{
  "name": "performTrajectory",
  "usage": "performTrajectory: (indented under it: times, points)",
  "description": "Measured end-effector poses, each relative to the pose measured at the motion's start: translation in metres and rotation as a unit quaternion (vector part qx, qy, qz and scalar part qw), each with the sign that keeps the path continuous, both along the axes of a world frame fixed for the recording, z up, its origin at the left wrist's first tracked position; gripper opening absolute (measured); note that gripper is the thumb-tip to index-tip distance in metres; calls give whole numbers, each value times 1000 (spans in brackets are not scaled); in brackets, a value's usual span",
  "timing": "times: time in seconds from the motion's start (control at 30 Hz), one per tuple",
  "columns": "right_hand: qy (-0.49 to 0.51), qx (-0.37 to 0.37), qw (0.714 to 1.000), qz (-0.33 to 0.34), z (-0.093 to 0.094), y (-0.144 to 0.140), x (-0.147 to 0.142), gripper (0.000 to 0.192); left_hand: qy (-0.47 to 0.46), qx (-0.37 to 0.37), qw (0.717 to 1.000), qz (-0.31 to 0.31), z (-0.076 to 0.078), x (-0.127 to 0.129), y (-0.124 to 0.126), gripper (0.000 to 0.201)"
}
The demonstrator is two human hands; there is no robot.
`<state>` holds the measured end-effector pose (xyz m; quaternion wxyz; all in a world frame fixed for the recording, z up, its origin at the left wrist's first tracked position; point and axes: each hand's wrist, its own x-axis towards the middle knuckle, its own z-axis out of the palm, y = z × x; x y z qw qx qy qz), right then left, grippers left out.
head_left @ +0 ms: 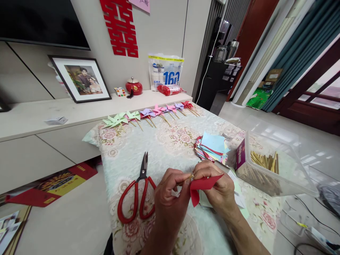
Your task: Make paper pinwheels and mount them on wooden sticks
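Both hands (196,191) pinching red paper (203,184)

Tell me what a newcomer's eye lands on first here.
Both hands at bottom centre: the left hand and right hand pinch a folded red paper and a thin stick. Just left lie red-handled scissors on the floral tablecloth. A row of finished pinwheels lines its far edge.
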<state>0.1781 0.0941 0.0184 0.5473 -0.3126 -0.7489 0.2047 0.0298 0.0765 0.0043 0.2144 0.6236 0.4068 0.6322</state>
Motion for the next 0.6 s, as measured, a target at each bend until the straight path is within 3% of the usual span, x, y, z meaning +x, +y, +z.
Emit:
performTrajectory:
  times: [0.6]
  points:
    - [42,-10,999,-17,-10,2,-1,16,17,21,1000,6,3,0,-2,14]
